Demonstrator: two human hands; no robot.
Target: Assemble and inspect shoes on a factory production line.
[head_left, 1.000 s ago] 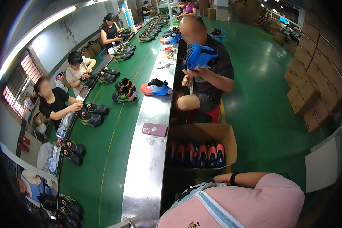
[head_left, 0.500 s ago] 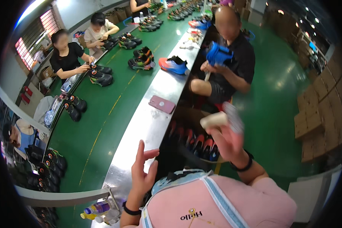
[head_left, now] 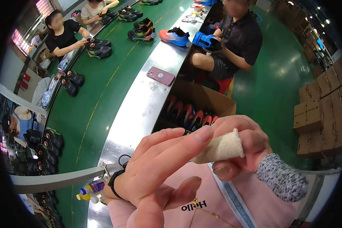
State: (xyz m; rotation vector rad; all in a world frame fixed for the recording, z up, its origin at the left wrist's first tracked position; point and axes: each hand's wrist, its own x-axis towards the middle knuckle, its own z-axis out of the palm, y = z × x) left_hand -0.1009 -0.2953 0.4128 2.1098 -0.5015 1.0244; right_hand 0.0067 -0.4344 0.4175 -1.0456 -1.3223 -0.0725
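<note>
Close before me, my two hands meet above my pink top and the pale blue apron strap. My left hand [head_left: 155, 171] has its index finger stretched out and its thumb apart; it holds nothing. Its index tip lies against a cream knit finger cot [head_left: 221, 147]. That cot sits on a finger of my right hand [head_left: 242, 129], its rolled edge showing. The right hand's other fingers curl around, one tip under the cream cot; what they enclose is hidden. A grey speckled finger cot [head_left: 281, 176] covers another right digit, pointing down to the right.
A metal bench [head_left: 129, 110] runs away from me, bearing a phone [head_left: 160, 76], a red-and-blue shoe [head_left: 174, 37] and bottles [head_left: 92, 187]. Beside it stands a carton [head_left: 212, 95] of shoes. A seated person [head_left: 241, 38] handles a blue shoe [head_left: 205, 41]. Stacked cartons [head_left: 307, 114] are at right.
Both hands have risen toward me and come together; before, they were apart, the right one blurred. The seated person has lowered the blue shoe toward the bench. My view has shifted slightly.
</note>
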